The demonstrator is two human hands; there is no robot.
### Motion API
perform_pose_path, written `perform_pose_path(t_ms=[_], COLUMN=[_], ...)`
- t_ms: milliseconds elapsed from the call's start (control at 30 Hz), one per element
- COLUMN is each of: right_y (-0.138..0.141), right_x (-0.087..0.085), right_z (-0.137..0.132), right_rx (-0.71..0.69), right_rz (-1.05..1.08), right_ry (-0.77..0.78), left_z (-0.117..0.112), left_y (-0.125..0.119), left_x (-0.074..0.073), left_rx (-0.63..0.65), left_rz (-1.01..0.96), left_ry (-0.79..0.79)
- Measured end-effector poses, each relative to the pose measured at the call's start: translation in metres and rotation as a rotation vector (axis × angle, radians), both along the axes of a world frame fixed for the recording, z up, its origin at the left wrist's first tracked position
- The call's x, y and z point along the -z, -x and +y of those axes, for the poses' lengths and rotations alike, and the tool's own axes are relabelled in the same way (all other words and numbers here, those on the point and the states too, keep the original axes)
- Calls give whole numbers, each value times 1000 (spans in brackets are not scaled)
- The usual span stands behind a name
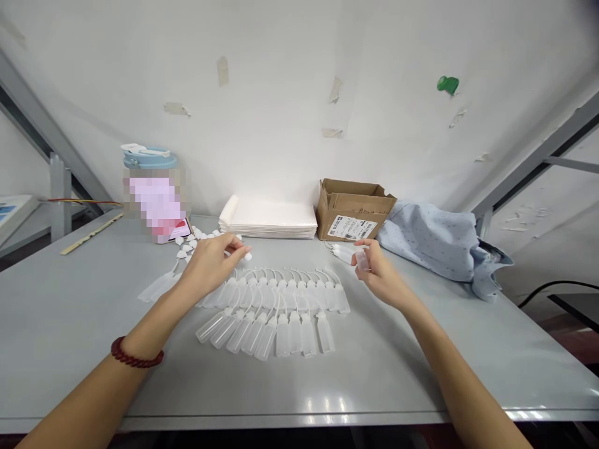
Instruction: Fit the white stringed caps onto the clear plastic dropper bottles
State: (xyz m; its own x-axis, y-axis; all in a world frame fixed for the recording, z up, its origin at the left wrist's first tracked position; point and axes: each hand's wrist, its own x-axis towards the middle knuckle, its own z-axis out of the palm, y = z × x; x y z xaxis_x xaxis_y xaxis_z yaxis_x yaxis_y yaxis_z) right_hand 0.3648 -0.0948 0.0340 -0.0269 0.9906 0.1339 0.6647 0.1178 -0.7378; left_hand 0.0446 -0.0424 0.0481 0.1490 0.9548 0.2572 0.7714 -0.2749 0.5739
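My left hand (pixel 213 260) is closed in a pinch above the back rows, with a small white cap (pixel 248 256) at its fingertips. Thumb and fingers of my right hand (pixel 379 271) are closed on a small translucent plastic bottle (pixel 362 260). Between the hands lie rows of similar clear bottles (pixel 294 333), each with a white top and a thin white loop or tube. Loose white caps (pixel 187 248) are scattered beyond my left hand. More bottles (pixel 159 287) lie left of my left wrist, and a few bottles (pixel 341 252) lie beyond my right hand.
Along the wall stand a phone-like screen (pixel 161 206), partly blurred, a blue container (pixel 150 158), a stack of white sheets (pixel 269 219) and an open cardboard box (pixel 355 212). Light blue cloth (pixel 430 240) lies at right. A thin strip (pixel 91 234) rests on the grey table (pixel 374 380).
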Motion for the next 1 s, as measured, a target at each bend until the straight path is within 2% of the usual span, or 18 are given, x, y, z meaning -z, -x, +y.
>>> perform_pose_path(t_ms=[67, 167, 367, 567, 733, 1000], right_y=[15, 33, 46, 56, 66, 74], right_x=[5, 12, 17, 10, 15, 21], right_z=[-2, -6, -16, -23, -26, -30], right_rx=[-38, -131, -212, -260, -331, -350], right_rz=[68, 166, 204, 85, -8, -59], right_ry=[-57, -50, -38, -27, -97, -189], left_z=[-6, -17, -29, -35, -41, -42], left_y=[-6, -15, -29, -35, -47, -60], left_x=[-1, -3, 3, 4, 3, 10], left_rx=[33, 100, 284, 320, 340, 317], left_rz=[-52, -136, -214, -446, -574, -797], left_ry=[12, 44, 52, 200, 260, 341])
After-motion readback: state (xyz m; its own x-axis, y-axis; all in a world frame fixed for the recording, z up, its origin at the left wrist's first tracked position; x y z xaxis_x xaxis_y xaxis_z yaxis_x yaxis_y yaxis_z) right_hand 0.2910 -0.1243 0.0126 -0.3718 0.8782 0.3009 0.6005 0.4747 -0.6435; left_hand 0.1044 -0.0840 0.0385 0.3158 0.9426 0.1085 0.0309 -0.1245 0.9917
